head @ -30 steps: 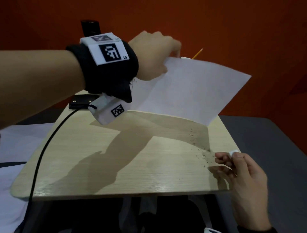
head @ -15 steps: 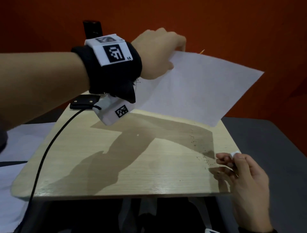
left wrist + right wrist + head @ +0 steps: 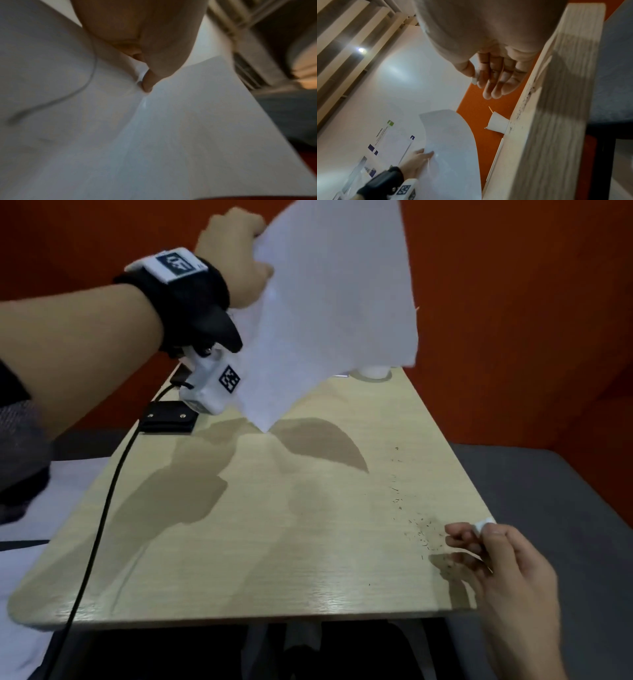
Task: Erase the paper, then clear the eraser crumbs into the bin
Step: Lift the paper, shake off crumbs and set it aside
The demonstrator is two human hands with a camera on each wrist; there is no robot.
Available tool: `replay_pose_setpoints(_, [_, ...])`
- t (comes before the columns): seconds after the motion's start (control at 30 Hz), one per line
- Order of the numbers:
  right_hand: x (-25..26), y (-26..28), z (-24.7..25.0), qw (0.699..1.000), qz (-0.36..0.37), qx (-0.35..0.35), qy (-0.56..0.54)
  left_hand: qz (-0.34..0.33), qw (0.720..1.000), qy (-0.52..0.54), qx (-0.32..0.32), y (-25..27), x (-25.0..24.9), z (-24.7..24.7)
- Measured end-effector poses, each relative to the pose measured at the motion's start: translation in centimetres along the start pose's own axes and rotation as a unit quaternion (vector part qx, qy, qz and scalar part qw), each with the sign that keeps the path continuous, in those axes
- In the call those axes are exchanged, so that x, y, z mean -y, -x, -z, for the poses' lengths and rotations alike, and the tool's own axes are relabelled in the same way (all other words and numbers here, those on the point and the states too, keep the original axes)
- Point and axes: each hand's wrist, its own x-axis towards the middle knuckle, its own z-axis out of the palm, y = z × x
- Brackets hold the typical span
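Left hand: the left hand (image 3: pixel 236 258) was raised above the far left part of the light wood-grain rectangular worktop (image 3: pixel 239 542), pinching the upper edge of the white rectangular sheet of paper (image 3: pixel 329 302); in the left wrist view a fingertip (image 3: pixel 148 81) pressed into the sheet, which creased there.
Paper: the sheet hung steeply tilted in the air, clear of the worktop, its lowest corner pointing down near the far left part of the surface and its shadow lying on the wood below.
Right hand: the right hand (image 3: pixel 507 570) sat at the worktop's near right corner, thumb and fingers closed on a small white eraser (image 3: pixel 482 523), the other fingers loosely curled at the edge.
Eraser crumbs: the dark eraser crumbs (image 3: pixel 424 532) lay scattered on the worktop along its right edge, thickest just beside the right hand, thinning toward the far edge.
Cup: a small white paper cup (image 3: pixel 498 124) stood at the far right corner of the worktop, a thin yellow pencil tip (image 3: pixel 491 109) poking from it; in the head view the sheet hid most of it.
Cable: a black cable (image 3: pixel 102 515) ran across the left side of the worktop to a flat black box (image 3: pixel 169 421) near the far left corner.
Wristband: a black wrist strap (image 3: pixel 181 299) with a white tagged camera block (image 3: pixel 212 385) sat on the left wrist.
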Motion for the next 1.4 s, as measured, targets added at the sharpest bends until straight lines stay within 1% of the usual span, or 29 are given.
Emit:
replay_pose_setpoints(0.1, [0.6,-0.3,0.2,1.000,0.005,0.010,0.004,0.099,0.994,0.043,0.012,-0.1,3.5,-1.2])
replay_pose_setpoints(0.17, [1.4,-0.7,0.1,0.999,0.016,0.031,0.019,0.168,0.981,0.096,0.030,0.0,5.4,-2.3])
replay_pose_setpoints(0.23, [3.0,-1.3,-0.2,0.996,0.030,0.077,0.045,0.234,0.960,0.139,0.072,0.0,6.8,-3.5])
replay_pose_setpoints(0.3, [5.1,-2.7,-0.8,0.987,0.036,0.140,0.066,0.273,0.942,0.135,0.140,-0.1,7.8,-4.8])
replay_pose_setpoints(0.37, [7.0,-5.3,-2.1,0.980,0.024,0.193,0.048,0.298,0.925,0.151,0.184,0.0,8.1,-6.0])
replay_pose_setpoints(0.4, [7.9,-6.8,-3.1,0.977,0.007,0.215,0.011,0.303,0.918,0.167,0.195,0.1,8.0,-6.6])
replay_pose_setpoints(0.5, [9.9,-12.6,-6.8,0.949,-0.058,0.290,-0.105,0.285,0.916,0.169,0.227,0.6,7.5,-8.5])
replay_pose_setpoints(0.6, [9.9,-17.2,-10.8,0.930,-0.107,0.342,-0.084,0.285,0.916,0.154,0.235,1.1,7.6,-9.8])
replay_pose_setpoints(0.7, [8.4,-19.5,-13.7,0.915,-0.182,0.361,-0.015,0.304,0.899,0.211,0.236,1.5,9.0,-11.2])
replay_pose_setpoints(0.77, [7.3,-19.8,-15.2,0.903,-0.212,0.374,-0.013,0.313,0.892,0.233,0.227,1.3,10.2,-12.0])
replay_pose_setpoints(0.8, [6.9,-20.0,-16.0,0.903,-0.214,0.372,-0.028,0.332,0.878,0.270,0.213,1.2,10.5,-12.2])
replay_pose_setpoints(0.83, [6.7,-20.2,-16.7,0.908,-0.206,0.362,-0.047,0.358,0.842,0.347,0.206,1.1,10.6,-12.1])
replay_pose_setpoints(0.87, [6.5,-20.7,-17.6,0.916,-0.193,0.346,-0.060,0.388,0.774,0.462,0.192,1.2,10.3,-11.7])
replay_pose_setpoints(0.9, [6.5,-21.2,-18.4,0.926,-0.182,0.324,-0.069,0.410,0.686,0.578,0.167,1.2,10.5,-11.7])
replay_pose_setpoints(0.93, [6.5,-21.7,-19.1,0.933,-0.175,0.305,-0.075,0.430,0.607,0.658,0.116,1.5,10.5,-11.6])
replay_pose_setpoints(0.97, [6.5,-22.2,-19.8,0.938,-0.175,0.288,-0.081,0.443,0.560,0.695,0.085,2.1,10.3,-11.4])
replay_pose_setpoints(1.0, [6.5,-22.5,-20.4,0.940,-0.180,0.274,-0.091,0.444,0.553,0.700,0.083,2.8,10.0,-11.4])
replay_pose_setpoints(1.03, [6.5,-22.8,-20.9,0.942,-0.187,0.262,-0.101,0.429,0.576,0.685,0.119,3.6,9.3,-11.2])
replay_pose_setpoints(1.07, [6.5,-23.1,-21.1,0.942,-0.195,0.249,-0.111,0.410,0.642,0.622,0.181,4.5,8.7,-11.2])
replay_pose_setpoints(1.1, [6.4,-23.4,-21.2,0.941,-0.202,0.241,-0.124,0.370,0.728,0.518,0.253,5.2,7.9,-11.2])
replay_pose_setpoints(1.13, [6.2,-23.7,-21.3,0.938,-0.209,0.240,-0.137,0.305,0.815,0.379,0.315,5.8,7.1,-11.5])
replay_pose_setpoints(1.17, [6.2,-23.9,-21.4,0.935,-0.216,0.240,-0.150,0.219,0.871,0.225,0.377,6.4,6.5,-12.0])
replay_pose_setpoints(1.2, [6.1,-24.2,-21.4,0.930,-0.221,0.244,-0.165,0.126,0.891,0.070,0.431,7.0,5.7,-12.5])
replay_pose_setpoints(1.23, [6.1,-24.3,-21.5,0.926,-0.224,0.247,-0.178,0.036,0.889,-0.059,0.452,7.9,4.9,-13.3])
replay_pose_setpoints(1.27, [6.2,-24.3,-21.5,0.924,-0.225,0.247,-0.185,0.002,0.878,-0.131,0.460,9.1,4.1,-14.1])
replay_pose_setpoints(1.3, [6.3,-24.4,-21.5,0.925,-0.223,0.248,-0.185,0.015,0.873,-0.161,0.460,10.2,3.5,-14.6])
replay_pose_setpoints(1.33, [6.4,-24.5,-21.5,0.926,-0.217,0.250,-0.180,0.049,0.874,-0.142,0.462,11.3,2.6,-15.3])
replay_pose_setpoints(1.37, [6.4,-24.6,-21.5,0.928,-0.212,0.252,-0.174,0.047,0.878,-0.109,0.464,12.6,1.2,-15.6])
replay_pose_setpoints(1.4, [6.5,-24.8,-21.4,0.928,-0.211,0.256,-0.167,0.014,0.880,-0.078,0.467,14.1,-0.6,-15.7])
